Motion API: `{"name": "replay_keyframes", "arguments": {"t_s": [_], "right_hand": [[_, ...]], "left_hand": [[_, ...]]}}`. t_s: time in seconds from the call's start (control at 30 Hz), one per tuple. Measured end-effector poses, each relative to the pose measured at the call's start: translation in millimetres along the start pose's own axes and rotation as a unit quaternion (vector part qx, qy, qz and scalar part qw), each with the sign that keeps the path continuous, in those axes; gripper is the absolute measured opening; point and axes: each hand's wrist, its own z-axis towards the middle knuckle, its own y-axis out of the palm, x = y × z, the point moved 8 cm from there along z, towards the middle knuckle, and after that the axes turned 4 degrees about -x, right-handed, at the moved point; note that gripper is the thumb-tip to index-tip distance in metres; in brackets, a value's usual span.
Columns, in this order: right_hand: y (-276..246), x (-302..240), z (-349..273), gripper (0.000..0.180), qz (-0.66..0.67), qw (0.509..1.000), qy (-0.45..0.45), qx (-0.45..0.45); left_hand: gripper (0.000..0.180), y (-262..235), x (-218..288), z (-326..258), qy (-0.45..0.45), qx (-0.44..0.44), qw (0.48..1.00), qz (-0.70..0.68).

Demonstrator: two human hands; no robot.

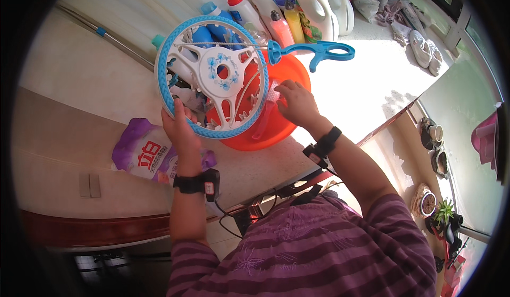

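My left hand [179, 130] grips the lower rim of a round blue and white clip hanger [212, 76], held tilted above the counter. Its blue hook handle [324, 53] points right. Clothes pegs hang around its rim. My right hand [297, 103] is at the right edge of the hanger, fingers pinching a pink peg [272, 98]. Under both sits an orange plastic basin [281, 124] on the white counter [361, 90]. Each wrist carries a black band.
A purple detergent pouch [146, 153] lies on the counter by my left wrist. Several bottles and white jugs [297, 10] stand at the back. White shoes [425, 50] rest at the far right. A metal pole [106, 37] runs along the left. Plants and pots sit on the floor to the right.
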Motion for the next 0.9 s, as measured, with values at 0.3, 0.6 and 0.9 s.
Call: {"name": "replay_keyframes", "arguments": {"t_s": [0.3, 0.6, 0.9], "right_hand": [[-21, -69, 7, 0.100, 0.427, 0.895, 0.012, -0.127], [-18, -115, 2, 0.108, 0.301, 0.945, -0.068, -0.109], [-36, -98, -38, 0.044, 0.256, 0.966, -0.006, 0.027]], "left_hand": [[0.035, 47, 34, -35, 0.091, -0.048, 0.994, 0.038], [0.039, 85, 18, -50, 0.079, -0.133, 0.984, -0.086], [0.037, 116, 9, -53, 0.045, -0.245, 0.953, -0.170]]}}
